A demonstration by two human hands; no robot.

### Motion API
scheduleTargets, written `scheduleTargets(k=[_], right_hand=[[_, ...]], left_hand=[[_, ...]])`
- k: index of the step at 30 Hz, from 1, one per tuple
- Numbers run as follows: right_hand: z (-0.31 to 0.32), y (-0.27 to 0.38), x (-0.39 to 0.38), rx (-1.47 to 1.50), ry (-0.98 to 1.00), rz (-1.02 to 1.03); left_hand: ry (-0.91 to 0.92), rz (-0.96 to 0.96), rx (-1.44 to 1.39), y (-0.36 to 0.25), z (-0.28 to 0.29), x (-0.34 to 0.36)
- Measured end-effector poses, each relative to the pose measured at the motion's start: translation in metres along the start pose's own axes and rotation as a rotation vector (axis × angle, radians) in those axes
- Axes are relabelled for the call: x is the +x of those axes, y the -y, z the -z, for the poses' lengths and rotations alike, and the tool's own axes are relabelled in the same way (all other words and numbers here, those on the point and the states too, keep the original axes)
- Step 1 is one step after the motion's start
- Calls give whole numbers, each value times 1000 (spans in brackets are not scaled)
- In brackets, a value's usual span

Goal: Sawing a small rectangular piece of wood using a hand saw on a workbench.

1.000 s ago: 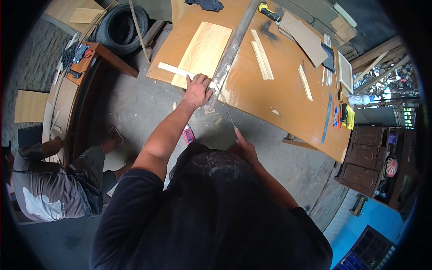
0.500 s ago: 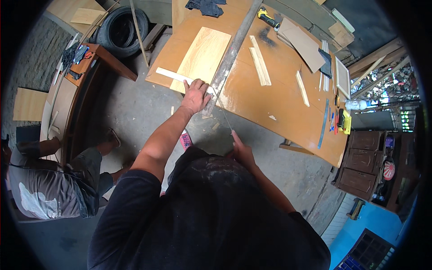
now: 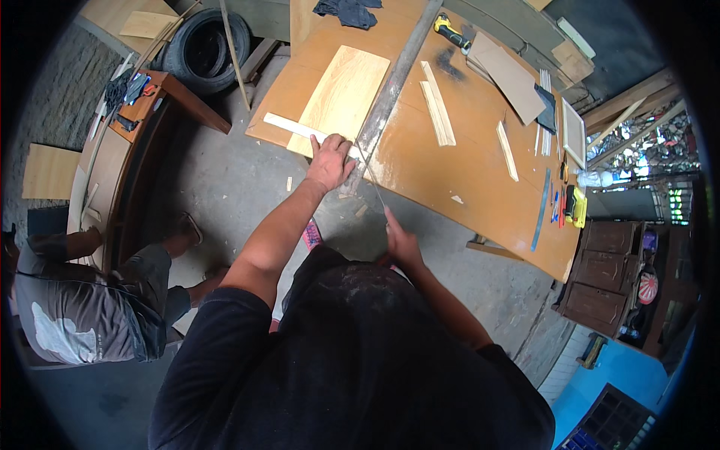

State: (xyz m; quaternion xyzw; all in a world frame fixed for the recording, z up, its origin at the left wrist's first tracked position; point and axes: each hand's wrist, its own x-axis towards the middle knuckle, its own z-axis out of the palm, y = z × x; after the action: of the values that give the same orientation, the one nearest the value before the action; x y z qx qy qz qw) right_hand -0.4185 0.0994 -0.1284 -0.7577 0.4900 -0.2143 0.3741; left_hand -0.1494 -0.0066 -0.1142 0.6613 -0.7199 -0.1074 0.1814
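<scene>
A pale wooden strip [image 3: 289,125] lies across a light wood board [image 3: 346,79] at the table's near left corner. My left hand [image 3: 331,162] is closed over the strip's right end, pressing it down beside a long dark bar [image 3: 399,75]. Closer to my body, my right hand [image 3: 403,244] grips a thin-bladed handsaw [image 3: 376,190], its handle mostly hidden by the fingers. The narrow blade slants from that hand up to the strip's end, next to my left fingers. Pale sawdust lies on the table by the bar.
On the orange-brown table [image 3: 480,202] lie wood offcuts [image 3: 437,109], brown sheets [image 3: 510,79], a yellow-black power tool [image 3: 450,31], a blue ruler [image 3: 541,210] and a yellow tape measure [image 3: 576,205]. At left, a person [image 3: 90,300] sits by a wooden cabinet piece [image 3: 180,101]. A tyre [image 3: 206,52] stands behind.
My right hand has moved a little forward with the saw, toward the strip. My left hand stays on the strip; the whole view has shifted slightly.
</scene>
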Motion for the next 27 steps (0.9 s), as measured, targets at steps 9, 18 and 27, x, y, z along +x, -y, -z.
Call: scheduleTargets(k=[9,18,27], right_hand=[[8,25,57,4,40,-40],[6,-13,-22,96,149,-202],[-3,16,60,14,10,0]], left_hand=[[-30,-66,7,1,-6,0],[5,-41,24,-2,-2,-1],[-9,-56,33,-2,-2,-1]])
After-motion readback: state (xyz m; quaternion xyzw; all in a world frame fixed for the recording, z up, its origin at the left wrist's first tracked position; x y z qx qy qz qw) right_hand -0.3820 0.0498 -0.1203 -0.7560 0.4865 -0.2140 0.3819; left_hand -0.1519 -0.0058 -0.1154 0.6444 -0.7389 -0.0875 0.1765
